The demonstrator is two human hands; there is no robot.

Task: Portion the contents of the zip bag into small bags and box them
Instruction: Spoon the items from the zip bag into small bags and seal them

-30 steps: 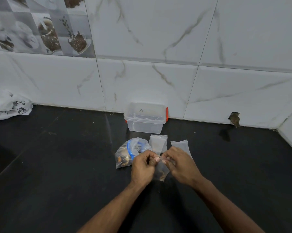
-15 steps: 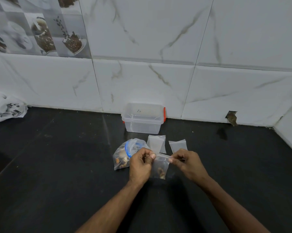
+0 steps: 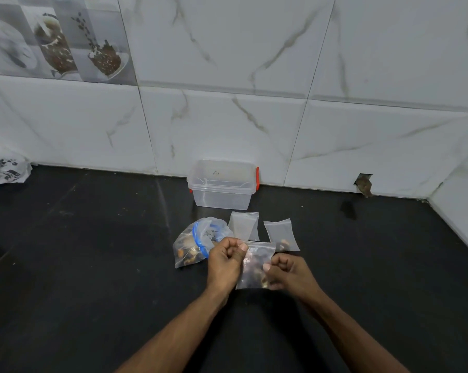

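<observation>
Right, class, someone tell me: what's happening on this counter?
A person holds a small filled bag with both hands, the left hand pinching its top corner, the right hand its side. The zip bag lies beside it, two more small bags behind. The plastic box stands lidded by the wall.

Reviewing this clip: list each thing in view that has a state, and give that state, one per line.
Small bag in hands: holds some contents, gripped at both sides.
Left hand: shut on that bag's top left corner.
Right hand: shut on its right edge.
Zip bag: lying on the counter, contents inside.
Plastic box: lid on.
Middle small bag: lying flat, looks empty.
Right small bag: lying flat, a little inside.
</observation>
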